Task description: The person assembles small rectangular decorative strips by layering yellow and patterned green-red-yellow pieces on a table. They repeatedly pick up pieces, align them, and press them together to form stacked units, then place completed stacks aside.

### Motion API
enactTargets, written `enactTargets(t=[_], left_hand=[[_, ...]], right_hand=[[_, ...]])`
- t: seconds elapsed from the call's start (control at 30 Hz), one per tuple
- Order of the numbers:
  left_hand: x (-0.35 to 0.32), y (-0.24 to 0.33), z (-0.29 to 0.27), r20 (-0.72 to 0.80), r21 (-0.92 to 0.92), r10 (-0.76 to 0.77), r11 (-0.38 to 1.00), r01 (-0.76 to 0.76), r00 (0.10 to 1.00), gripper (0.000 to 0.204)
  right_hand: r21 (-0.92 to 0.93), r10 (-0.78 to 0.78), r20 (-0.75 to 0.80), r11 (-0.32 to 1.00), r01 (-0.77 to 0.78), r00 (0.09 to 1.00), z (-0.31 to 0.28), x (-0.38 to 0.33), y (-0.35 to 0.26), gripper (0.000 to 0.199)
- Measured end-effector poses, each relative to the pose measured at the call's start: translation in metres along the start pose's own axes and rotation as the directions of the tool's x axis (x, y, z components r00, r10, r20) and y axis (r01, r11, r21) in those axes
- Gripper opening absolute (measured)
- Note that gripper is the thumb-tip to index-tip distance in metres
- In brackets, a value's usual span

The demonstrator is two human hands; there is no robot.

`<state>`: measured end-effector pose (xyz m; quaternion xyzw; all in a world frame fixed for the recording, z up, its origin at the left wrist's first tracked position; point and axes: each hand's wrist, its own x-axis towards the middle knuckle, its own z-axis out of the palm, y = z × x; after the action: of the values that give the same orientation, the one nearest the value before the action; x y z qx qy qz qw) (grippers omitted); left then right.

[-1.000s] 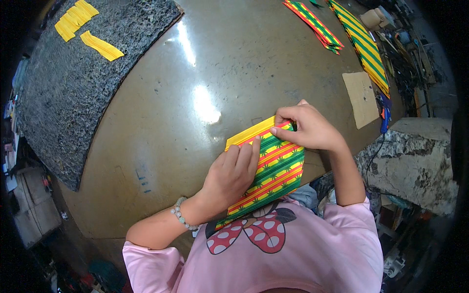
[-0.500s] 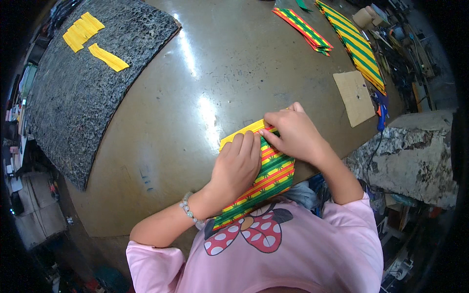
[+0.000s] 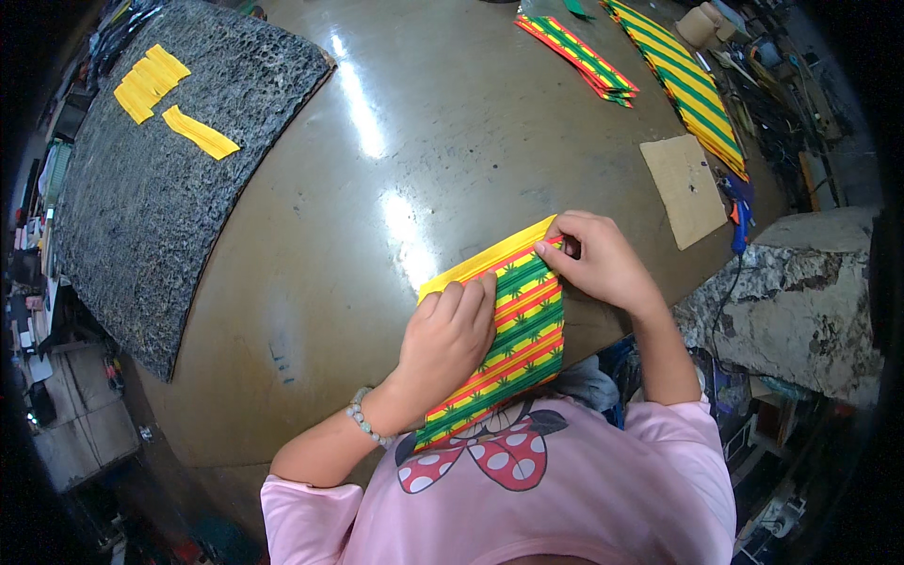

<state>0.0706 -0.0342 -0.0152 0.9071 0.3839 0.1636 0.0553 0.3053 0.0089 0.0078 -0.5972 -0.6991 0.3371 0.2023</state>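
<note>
I am pressing my left hand flat, fingers together, on the striped fabric piece, which is lying at the near edge of the round table, its near end hanging over toward my pink shirt. My right hand is pinching the far right corner of that piece, thumb and fingertips closed on the yellow band running along its far edge. The piece's long axis is running from my chest away and slightly rightward; the band is crossing it, slanting up to the right. My right hand is nearer the band's free end, my left nearer its middle. My left palm is covering the piece's left edge, so I cannot tell how the band is sitting there. Well beyond the piece, more striped strips are lying.
</note>
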Motion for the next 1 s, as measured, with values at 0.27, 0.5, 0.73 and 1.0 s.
enactTargets(t=[0.27,0.5,0.73,1.0], left_hand=[[-0.002,-0.002,-0.004,0.006,0.024,0.027,0.999,-0.027,1.000,0.053],[0.015,0.006,0.004,-0.002,0.132,0.017,0.991,-0.016,1.000,0.050],[0.014,0.007,0.009,0.027,0.233,0.037,0.971,-0.042,0.999,0.050],[0.042,-0.030,-0.001,0.206,-0.255,0.025,0.967,0.029,0.978,0.038]], right_hand=[[-0.121,0.019,0.030,0.993,-0.015,0.999,-0.001,0.002,-0.007,0.024],[-0.268,0.014,0.055,0.963,0.001,0.998,0.001,0.005,-0.008,0.028],[-0.135,0.045,0.064,0.990,-0.036,0.997,-0.007,0.000,-0.007,0.027],[-0.236,-0.253,-0.278,0.953,0.190,0.926,0.033,-0.033,0.000,0.015]])
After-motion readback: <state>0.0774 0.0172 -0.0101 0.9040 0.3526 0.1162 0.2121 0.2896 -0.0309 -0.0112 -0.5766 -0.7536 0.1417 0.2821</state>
